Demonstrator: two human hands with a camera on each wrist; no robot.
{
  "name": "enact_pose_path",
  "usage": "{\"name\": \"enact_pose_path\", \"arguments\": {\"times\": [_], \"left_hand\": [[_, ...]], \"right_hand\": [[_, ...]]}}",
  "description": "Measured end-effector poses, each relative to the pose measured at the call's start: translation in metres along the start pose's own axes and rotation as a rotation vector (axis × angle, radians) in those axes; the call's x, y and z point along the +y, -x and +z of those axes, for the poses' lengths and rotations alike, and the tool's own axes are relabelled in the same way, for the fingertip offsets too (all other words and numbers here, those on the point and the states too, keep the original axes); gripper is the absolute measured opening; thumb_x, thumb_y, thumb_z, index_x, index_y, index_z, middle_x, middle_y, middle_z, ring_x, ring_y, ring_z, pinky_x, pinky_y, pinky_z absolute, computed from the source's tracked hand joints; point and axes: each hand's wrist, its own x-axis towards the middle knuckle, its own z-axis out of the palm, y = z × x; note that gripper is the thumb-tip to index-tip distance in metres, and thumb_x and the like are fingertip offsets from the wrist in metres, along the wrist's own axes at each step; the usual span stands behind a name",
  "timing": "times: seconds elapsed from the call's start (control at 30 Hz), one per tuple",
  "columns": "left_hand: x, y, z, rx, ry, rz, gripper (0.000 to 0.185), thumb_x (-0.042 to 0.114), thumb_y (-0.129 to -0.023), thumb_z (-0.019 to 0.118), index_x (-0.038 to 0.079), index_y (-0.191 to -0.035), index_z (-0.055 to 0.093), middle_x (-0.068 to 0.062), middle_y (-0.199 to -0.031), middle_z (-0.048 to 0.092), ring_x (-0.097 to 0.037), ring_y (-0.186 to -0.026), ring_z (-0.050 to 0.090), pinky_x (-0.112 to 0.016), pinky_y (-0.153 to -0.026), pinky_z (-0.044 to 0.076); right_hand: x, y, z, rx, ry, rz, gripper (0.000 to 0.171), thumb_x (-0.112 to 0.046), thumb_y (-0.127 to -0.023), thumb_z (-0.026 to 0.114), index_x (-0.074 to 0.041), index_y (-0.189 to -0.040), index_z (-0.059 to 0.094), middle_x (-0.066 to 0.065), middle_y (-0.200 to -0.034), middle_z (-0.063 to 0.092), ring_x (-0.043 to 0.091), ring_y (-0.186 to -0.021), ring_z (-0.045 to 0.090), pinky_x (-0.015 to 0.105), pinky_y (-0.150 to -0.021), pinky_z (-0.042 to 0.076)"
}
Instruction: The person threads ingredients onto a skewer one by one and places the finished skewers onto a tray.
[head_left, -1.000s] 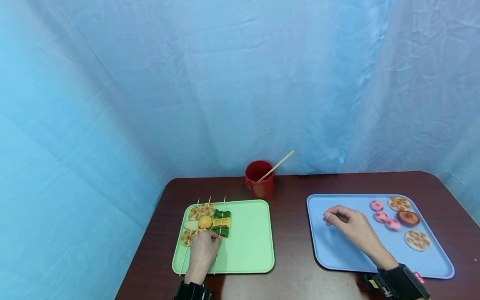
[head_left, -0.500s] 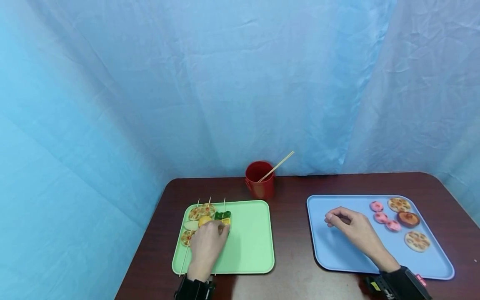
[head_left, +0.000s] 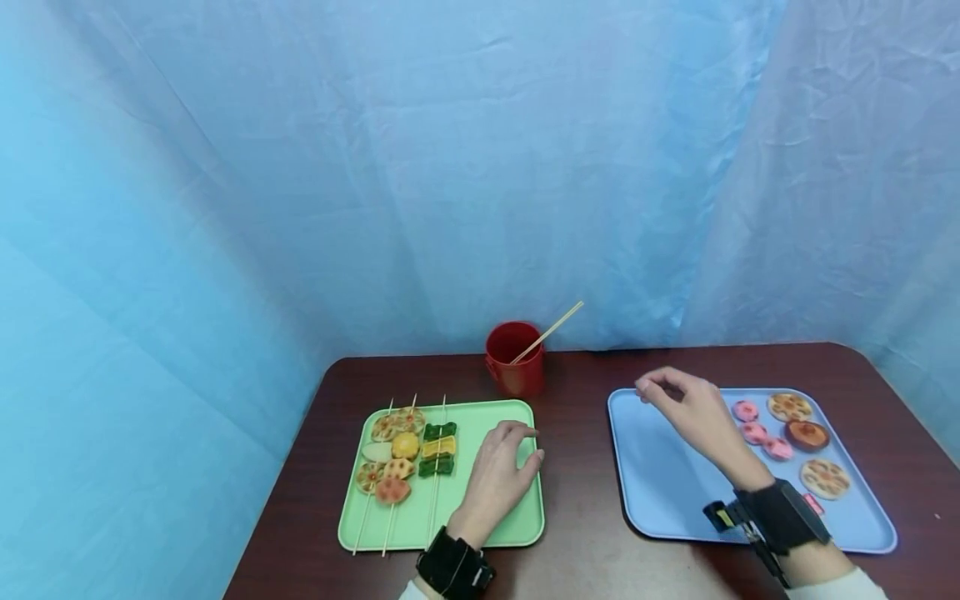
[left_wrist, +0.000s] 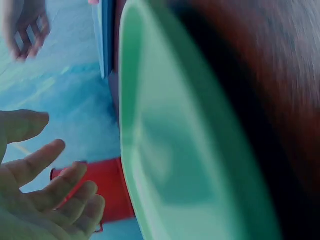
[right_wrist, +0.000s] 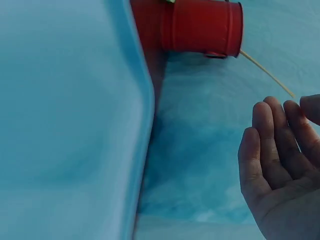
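Note:
My left hand (head_left: 498, 475) hovers over the right part of the green tray (head_left: 480, 417), fingers loosely bent, thumb apart, nothing held. Three skewers lie on that tray's left side. The right skewer (head_left: 438, 447) bears green pieces around a yellow one. On the middle skewer (head_left: 406, 446) are a yellow round piece, lotus root slices and a reddish-brown piece. Lotus root slices and a pale slice are on the left skewer (head_left: 377, 452). Over the far left of the blue tray (head_left: 660, 500), my right hand (head_left: 693, 417) is raised, loosely curled; its palm (right_wrist: 290, 210) holds nothing.
A red cup (head_left: 517, 375) stands at the table's back edge, with thin sticks (head_left: 555, 327) leaning out of it. On the blue tray's right side lie several pink pieces (head_left: 753, 432), lotus root slices (head_left: 825, 478) and a brown round piece (head_left: 807, 435). A blue curtain (head_left: 480, 167) hangs behind.
My left hand has let go of the right skewer and moved right, its fingers spreading. The skewers now show uncovered. My right hand has risen slightly toward the back.

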Motion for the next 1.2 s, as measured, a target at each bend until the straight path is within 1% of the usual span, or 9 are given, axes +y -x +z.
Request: {"name": "enact_pose_path", "arguments": {"times": [0.13,0.27,0.43,0.53,0.7,0.83,0.9,1.03,1.2], "left_hand": [[0.005,0.001,0.010,0.038,0.016,0.041,0.021,0.018,-0.096,0.073,0.010,-0.116,0.075,-0.004,-0.119,0.068,-0.024,-0.110,0.064,-0.038,-0.094,0.052],[0.008,0.002,0.017,0.051,0.034,0.053,0.020,0.016,-0.095,0.073,0.011,-0.114,0.076,-0.004,-0.118,0.069,-0.023,-0.110,0.064,-0.038,-0.094,0.053],[0.009,0.003,0.021,0.038,0.043,0.037,0.019,0.017,-0.096,0.073,0.012,-0.114,0.076,-0.004,-0.118,0.069,-0.023,-0.110,0.065,-0.038,-0.094,0.052],[0.008,0.005,0.021,0.033,0.045,0.026,0.019,0.017,-0.096,0.072,0.012,-0.114,0.076,-0.004,-0.119,0.069,-0.023,-0.110,0.065,-0.039,-0.094,0.052],[0.007,0.008,0.020,0.036,0.046,0.015,0.020,0.017,-0.096,0.072,0.012,-0.114,0.077,-0.004,-0.121,0.069,-0.024,-0.112,0.065,-0.039,-0.095,0.052],[0.007,0.009,0.021,0.034,0.055,0.009,0.019,0.018,-0.096,0.072,0.012,-0.114,0.077,-0.004,-0.122,0.069,-0.025,-0.112,0.064,-0.040,-0.094,0.052],[0.008,0.010,0.022,0.028,0.060,0.005,0.019,0.018,-0.096,0.071,0.012,-0.114,0.077,-0.004,-0.122,0.068,-0.025,-0.112,0.064,-0.040,-0.094,0.052],[0.008,0.010,0.023,0.016,0.068,-0.002,0.019,0.018,-0.097,0.072,0.012,-0.114,0.077,-0.004,-0.123,0.068,-0.025,-0.113,0.064,-0.040,-0.094,0.052],[0.008,0.009,0.025,0.021,0.069,0.003,0.019,0.017,-0.096,0.072,0.012,-0.113,0.077,-0.003,-0.122,0.068,-0.025,-0.112,0.064,-0.040,-0.094,0.052]], "right_hand": [[-0.012,-0.028,-0.001,0.027,0.013,-0.048,0.027,-0.034,-0.105,0.062,-0.012,-0.112,0.075,0.001,-0.100,0.075,0.017,-0.084,0.066,0.027,-0.070,0.052],[-0.024,-0.054,-0.001,0.037,0.019,-0.084,0.029,-0.032,-0.106,0.060,-0.009,-0.116,0.074,0.007,-0.102,0.074,0.021,-0.082,0.063,0.035,-0.069,0.049],[-0.037,-0.080,0.005,0.032,0.021,-0.088,0.034,-0.032,-0.107,0.057,-0.004,-0.123,0.069,0.015,-0.110,0.071,0.031,-0.092,0.067,0.049,-0.081,0.053],[-0.044,-0.094,0.011,0.021,0.026,-0.087,0.036,-0.032,-0.107,0.058,-0.002,-0.126,0.066,0.016,-0.115,0.069,0.034,-0.100,0.068,0.053,-0.087,0.053],[-0.056,-0.113,0.021,0.011,0.042,-0.103,0.034,-0.031,-0.105,0.061,-0.002,-0.122,0.068,0.015,-0.112,0.069,0.033,-0.101,0.066,0.052,-0.088,0.052],[-0.064,-0.122,0.028,-0.003,0.068,-0.112,0.027,-0.026,-0.105,0.061,-0.004,-0.114,0.072,0.013,-0.104,0.072,0.029,-0.091,0.065,0.046,-0.079,0.053],[-0.066,-0.125,0.030,-0.006,0.085,-0.115,0.024,-0.023,-0.105,0.061,-0.004,-0.111,0.074,0.011,-0.100,0.072,0.026,-0.084,0.063,0.041,-0.074,0.051],[-0.068,-0.127,0.033,-0.002,0.108,-0.130,0.021,-0.018,-0.104,0.061,-0.003,-0.107,0.075,0.011,-0.094,0.071,0.024,-0.074,0.058,0.037,-0.066,0.046],[-0.068,-0.126,0.034,0.007,0.115,-0.130,0.021,-0.019,-0.105,0.061,-0.002,-0.107,0.074,0.010,-0.091,0.070,0.024,-0.070,0.055,0.037,-0.064,0.044]]}}
